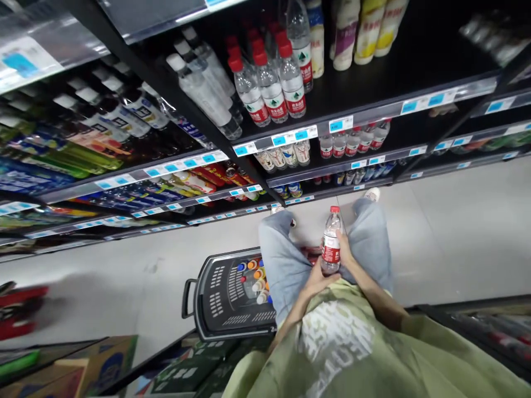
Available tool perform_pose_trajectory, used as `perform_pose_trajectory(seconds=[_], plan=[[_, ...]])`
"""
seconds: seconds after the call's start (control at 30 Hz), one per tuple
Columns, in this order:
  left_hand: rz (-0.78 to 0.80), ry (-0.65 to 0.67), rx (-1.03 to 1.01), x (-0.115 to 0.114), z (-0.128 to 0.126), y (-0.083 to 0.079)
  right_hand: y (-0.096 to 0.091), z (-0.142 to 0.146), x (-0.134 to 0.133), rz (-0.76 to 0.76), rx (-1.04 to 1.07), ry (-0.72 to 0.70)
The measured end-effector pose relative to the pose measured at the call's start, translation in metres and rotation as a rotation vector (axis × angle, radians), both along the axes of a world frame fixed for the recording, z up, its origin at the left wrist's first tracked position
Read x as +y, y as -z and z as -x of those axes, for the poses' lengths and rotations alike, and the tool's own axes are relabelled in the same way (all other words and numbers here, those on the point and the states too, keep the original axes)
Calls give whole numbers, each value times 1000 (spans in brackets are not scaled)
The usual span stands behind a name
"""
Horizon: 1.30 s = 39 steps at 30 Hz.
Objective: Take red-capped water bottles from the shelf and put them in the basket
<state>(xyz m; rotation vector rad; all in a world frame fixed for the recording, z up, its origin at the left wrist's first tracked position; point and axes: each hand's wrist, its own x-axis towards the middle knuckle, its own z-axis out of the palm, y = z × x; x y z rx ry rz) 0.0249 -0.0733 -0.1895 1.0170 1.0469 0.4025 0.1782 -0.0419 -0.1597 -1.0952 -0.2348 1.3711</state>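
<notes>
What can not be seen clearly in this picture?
Head view only.
- Label of the bottle: print too small to read.
- Fingers of the right hand: hidden behind the bottle.
- Right side of the basket: hidden by the person's leg.
- The red thing at the left edge: blurred, cut off.

Even overhead light is brightening the floor [456, 232]; glare is streaking the far-left shelf [33, 55]. Edges are bending and blurring; the bottle [331, 249] is showing sharp.

Head camera looks steeply down, facing shelves [290, 135].
</notes>
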Motion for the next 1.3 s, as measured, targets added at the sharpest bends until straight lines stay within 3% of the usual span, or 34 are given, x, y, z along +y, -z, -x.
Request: perform_pose_trajectory(seconds=[0.33,0.47,0.6,0.77,1.0,1.3], plan=[[-102,-35,-1,15,-2,-5,2,-2,6,-65,178,78],[-99,82,41,10,10,-12,-3,-20,8,-118,358,108],[-93,247,29,1,30,-29,-2,-44,3,-136,500,237],[-133,410,163,-4,36,-52,3,-49,1,-116,597,163],[-127,291,199,-9,26,-53,1,-49,8,-115,658,251],[-359,114,394,-15,20,-54,-3,-47,9,-62,640,345]])
